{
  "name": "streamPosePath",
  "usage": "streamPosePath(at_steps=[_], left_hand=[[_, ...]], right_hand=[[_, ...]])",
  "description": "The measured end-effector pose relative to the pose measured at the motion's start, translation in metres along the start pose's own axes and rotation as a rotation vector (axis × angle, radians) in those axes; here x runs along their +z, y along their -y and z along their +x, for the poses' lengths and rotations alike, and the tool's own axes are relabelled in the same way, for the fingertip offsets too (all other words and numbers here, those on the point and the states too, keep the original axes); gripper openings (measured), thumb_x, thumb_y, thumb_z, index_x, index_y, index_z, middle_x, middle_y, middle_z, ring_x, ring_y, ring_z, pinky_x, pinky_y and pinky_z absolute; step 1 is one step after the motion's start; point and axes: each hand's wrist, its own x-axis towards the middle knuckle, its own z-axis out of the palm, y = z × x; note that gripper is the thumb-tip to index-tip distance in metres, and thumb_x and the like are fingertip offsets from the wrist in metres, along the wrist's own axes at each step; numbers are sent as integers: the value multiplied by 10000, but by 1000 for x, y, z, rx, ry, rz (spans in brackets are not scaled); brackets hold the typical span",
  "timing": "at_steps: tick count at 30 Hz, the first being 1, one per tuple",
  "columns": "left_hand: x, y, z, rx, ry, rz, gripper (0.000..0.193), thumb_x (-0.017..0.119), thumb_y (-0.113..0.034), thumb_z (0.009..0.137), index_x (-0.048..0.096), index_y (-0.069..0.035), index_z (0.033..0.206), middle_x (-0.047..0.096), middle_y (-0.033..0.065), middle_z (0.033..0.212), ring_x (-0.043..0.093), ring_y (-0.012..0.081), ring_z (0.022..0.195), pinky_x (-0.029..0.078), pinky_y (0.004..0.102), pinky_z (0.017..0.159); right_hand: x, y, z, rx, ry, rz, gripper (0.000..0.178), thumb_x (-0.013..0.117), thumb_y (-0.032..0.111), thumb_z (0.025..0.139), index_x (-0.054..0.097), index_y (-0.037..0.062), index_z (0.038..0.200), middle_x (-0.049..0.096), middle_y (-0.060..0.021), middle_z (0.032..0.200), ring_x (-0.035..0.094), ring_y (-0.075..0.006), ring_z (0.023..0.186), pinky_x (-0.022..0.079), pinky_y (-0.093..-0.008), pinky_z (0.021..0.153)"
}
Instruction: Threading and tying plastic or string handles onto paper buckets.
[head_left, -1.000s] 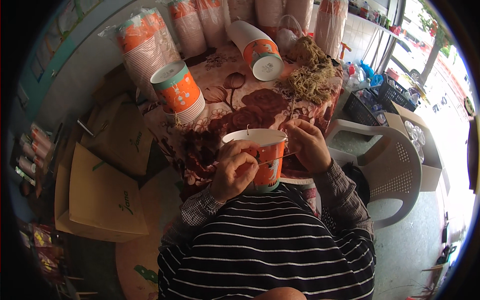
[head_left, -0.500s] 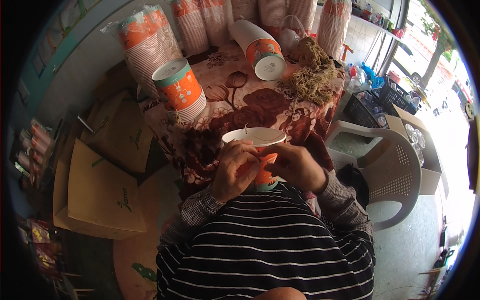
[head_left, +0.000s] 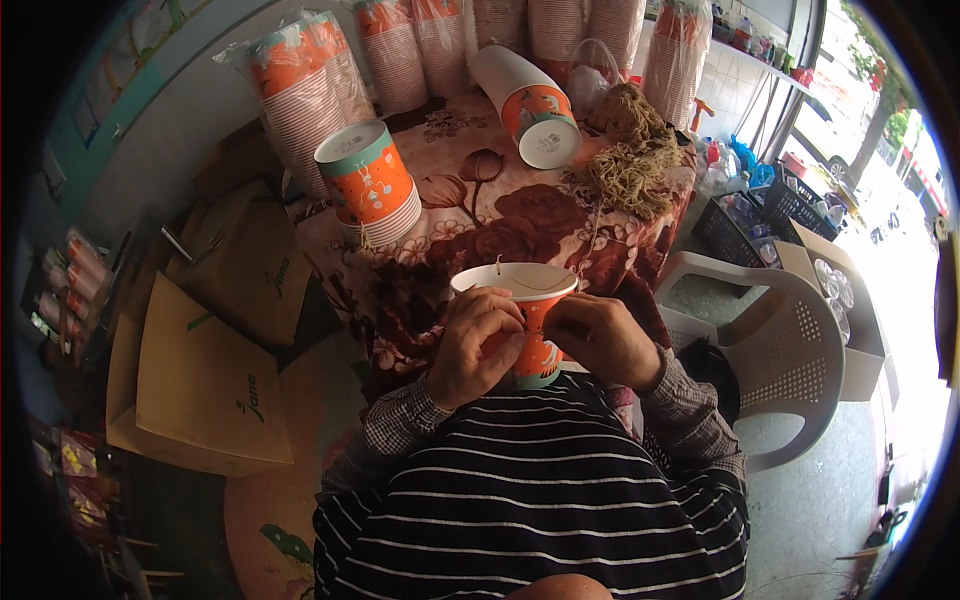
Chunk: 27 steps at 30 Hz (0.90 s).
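Note:
An orange and green paper bucket (head_left: 541, 362), white inside, stands upright close to my lap, its open mouth facing up. A thin string (head_left: 500, 270) pokes up at its far rim and trails across the inside. My left hand (head_left: 474, 345) is closed against the bucket's left side, fingers at the near rim. On the right side, just below the rim, my right hand (head_left: 606, 340) has its fingers bent and pressed together; what they pinch is hidden. Farther off on the table lies a tangled bundle of tan twine (head_left: 635, 165).
An upside-down bucket stack (head_left: 372, 190) stands at the table's left, and another stack (head_left: 545, 110) lies tipped over. Plastic-wrapped bucket stacks (head_left: 300, 90) line the back. Cardboard boxes (head_left: 210, 380) sit at left, a plastic chair (head_left: 790, 340) at right.
My right hand has drawn in against the bucket's right side, its fingers lower and closer together. The left hand stays on the bucket. The whole view has shifted slightly.

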Motion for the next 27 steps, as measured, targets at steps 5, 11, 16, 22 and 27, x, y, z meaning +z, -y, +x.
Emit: streamPosePath(at_steps=[5, 11, 16, 22, 27], left_hand=[[3, 1, 0, -15, -36, -17, 81, 673, -122, 812, 633, -58, 840, 629, 39, 991, 540, 256, 1113, 347, 412, 993], [3, 1, 1, 0, -21, 6, 104, 678, -150, 836, 639, -54, 839, 633, 48, 989, 542, 260, 1112, 345, 410, 995], [0, 3, 1, -25, -18, -60, 198, 617, -214, 914, 642, -48, 810, 635, 51, 998, 535, 260, 1138, 328, 410, 1016], [3, 2, -1, -68, -55, -166, 424, 456, -332, 1011, 634, -34, 766, 639, 60, 983, 526, 273, 1161, 294, 415, 1051], [12, 0, -3, -18, -105, -8, 250, 558, -191, 959, 606, -17, 787, 629, 75, 998, 537, 277, 1134, 356, 409, 1002]], right_hand=[[1, -1, 1, 54, 111, 101, 154, 632, 42, 848, 618, 23, 1000, 681, -129, 837, 683, -237, 682, 550, -308, 606], [14, -4, 0, 256, 180, 365, 235, 665, 90, 877, 593, 11, 1087, 688, -93, 790, 674, -150, 694, 549, -276, 606], [13, -4, 1, 230, 87, 396, 96, 654, 93, 881, 639, 7, 920, 653, -60, 749, 626, -102, 671, 517, -266, 615], [16, -6, -1, 224, 55, 429, 91, 644, 86, 882, 638, 15, 939, 649, -66, 752, 626, -100, 685, 515, -271, 627], [20, -6, -1, 152, 25, 302, 107, 648, 97, 878, 635, 13, 943, 652, -84, 757, 636, -128, 681, 521, -285, 641]])
